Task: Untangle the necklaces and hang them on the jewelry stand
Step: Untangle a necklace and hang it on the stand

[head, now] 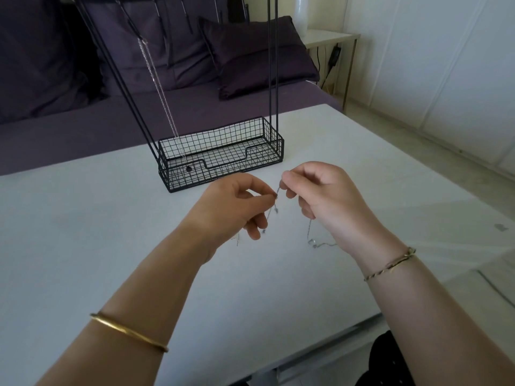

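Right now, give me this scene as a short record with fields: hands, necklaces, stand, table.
left hand: left hand pinches a thin silver beaded chain
right hand: right hand pinches the same chain, close beside the left
chain: loose lengths trail down toward the white table
stand: black wire jewelry stand with mesh basket base, behind the hands
already hung: one long silver necklace hangs from the stand's top into the basket
wrists: gold bangle left, braided thread bracelet right
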`<action>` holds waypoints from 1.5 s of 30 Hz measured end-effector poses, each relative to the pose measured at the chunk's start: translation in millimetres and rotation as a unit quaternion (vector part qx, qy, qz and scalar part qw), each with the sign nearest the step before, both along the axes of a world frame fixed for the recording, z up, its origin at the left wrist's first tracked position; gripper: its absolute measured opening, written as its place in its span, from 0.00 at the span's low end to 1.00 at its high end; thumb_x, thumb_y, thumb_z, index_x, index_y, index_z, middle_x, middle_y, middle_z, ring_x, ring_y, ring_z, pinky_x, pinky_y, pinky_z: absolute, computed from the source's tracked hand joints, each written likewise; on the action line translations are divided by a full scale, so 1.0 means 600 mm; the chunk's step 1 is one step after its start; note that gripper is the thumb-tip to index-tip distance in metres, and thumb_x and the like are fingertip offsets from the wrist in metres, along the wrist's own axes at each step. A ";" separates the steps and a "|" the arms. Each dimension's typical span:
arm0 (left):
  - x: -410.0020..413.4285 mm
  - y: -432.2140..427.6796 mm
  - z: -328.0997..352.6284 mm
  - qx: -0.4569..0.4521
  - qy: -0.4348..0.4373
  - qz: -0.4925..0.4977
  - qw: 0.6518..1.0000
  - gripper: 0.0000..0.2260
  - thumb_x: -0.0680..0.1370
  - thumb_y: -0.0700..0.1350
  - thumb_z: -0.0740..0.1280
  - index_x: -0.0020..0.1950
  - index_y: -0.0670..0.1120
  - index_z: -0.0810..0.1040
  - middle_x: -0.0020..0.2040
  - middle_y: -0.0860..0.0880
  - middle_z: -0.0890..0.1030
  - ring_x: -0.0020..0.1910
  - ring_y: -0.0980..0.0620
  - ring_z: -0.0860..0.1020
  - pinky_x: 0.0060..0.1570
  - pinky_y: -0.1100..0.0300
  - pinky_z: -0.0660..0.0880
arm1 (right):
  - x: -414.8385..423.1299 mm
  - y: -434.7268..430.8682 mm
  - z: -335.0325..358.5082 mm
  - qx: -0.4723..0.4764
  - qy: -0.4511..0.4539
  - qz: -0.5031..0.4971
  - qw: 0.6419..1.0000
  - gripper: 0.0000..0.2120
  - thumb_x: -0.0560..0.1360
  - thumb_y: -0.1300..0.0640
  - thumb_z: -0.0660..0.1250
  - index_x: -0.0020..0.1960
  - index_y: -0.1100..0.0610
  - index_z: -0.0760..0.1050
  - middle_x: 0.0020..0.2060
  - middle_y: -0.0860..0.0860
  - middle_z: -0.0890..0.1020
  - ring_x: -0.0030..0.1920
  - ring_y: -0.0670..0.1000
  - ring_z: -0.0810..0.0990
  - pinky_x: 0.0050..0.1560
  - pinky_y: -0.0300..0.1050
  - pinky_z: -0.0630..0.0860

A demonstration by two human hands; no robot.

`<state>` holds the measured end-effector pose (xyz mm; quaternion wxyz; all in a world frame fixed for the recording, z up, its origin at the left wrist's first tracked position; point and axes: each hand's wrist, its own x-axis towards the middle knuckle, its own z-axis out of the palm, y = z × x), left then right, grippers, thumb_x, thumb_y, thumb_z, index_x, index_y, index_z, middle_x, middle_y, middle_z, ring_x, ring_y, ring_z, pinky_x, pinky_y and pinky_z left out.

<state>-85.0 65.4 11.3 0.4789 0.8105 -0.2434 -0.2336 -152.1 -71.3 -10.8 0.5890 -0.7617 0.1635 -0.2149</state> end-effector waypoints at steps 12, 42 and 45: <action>-0.011 -0.002 0.003 0.029 0.006 -0.050 0.998 0.05 0.81 0.40 0.60 0.52 0.46 0.74 0.41 0.52 0.85 0.35 0.51 0.84 0.43 0.60 0.70 | -0.002 0.003 0.003 -0.005 -0.022 -0.016 1.000 0.10 0.76 0.56 0.66 0.37 0.55 0.78 0.30 0.46 0.79 0.24 0.40 0.70 0.31 0.36 0.66; -0.024 -0.010 0.009 0.025 -0.066 -0.027 0.997 0.07 0.77 0.49 0.68 0.54 0.49 0.78 0.55 0.59 0.80 0.36 0.58 0.84 0.43 0.66 0.67 | -0.003 -0.008 0.005 -0.042 -0.023 -0.055 0.997 0.15 0.76 0.53 0.66 0.33 0.56 0.75 0.26 0.45 0.76 0.22 0.40 0.70 0.30 0.35 0.64; -0.022 -0.010 0.002 0.047 -0.037 -0.040 0.997 0.16 0.80 0.39 0.59 0.67 0.51 0.73 0.58 0.58 0.79 0.35 0.54 0.84 0.45 0.71 0.65 | -0.005 -0.008 0.008 -0.029 -0.036 -0.056 0.997 0.15 0.77 0.52 0.66 0.32 0.54 0.75 0.26 0.45 0.76 0.23 0.40 0.70 0.32 0.37 0.65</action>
